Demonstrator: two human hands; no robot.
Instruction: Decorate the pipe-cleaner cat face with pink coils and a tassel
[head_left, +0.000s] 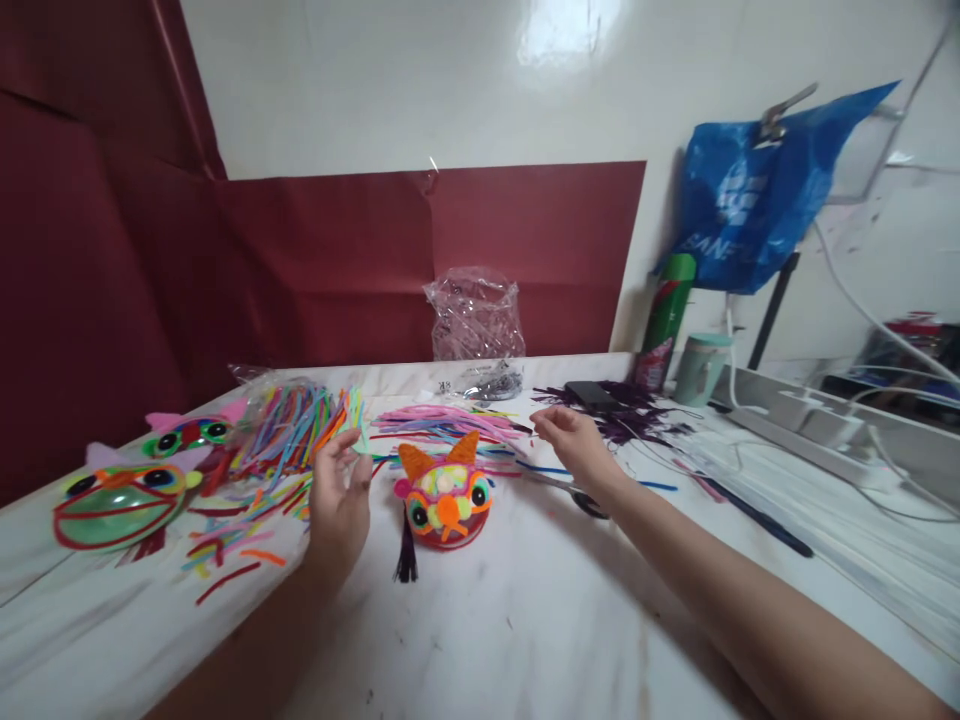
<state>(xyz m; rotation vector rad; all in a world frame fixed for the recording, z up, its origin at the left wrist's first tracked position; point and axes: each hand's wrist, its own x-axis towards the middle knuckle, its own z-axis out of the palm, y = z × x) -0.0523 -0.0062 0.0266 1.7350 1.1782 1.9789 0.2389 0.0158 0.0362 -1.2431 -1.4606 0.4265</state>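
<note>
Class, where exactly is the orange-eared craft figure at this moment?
In the head view, the orange-eared craft figure sits on the marbled table, just left of centre, between the left hand and the right hand, nearer the left.

Pale letters beginning "SAN" can be read on the blue bag. On the clear bag, dark print is blurred

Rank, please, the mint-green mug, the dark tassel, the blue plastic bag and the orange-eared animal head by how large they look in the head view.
1. blue plastic bag
2. orange-eared animal head
3. mint-green mug
4. dark tassel
</note>
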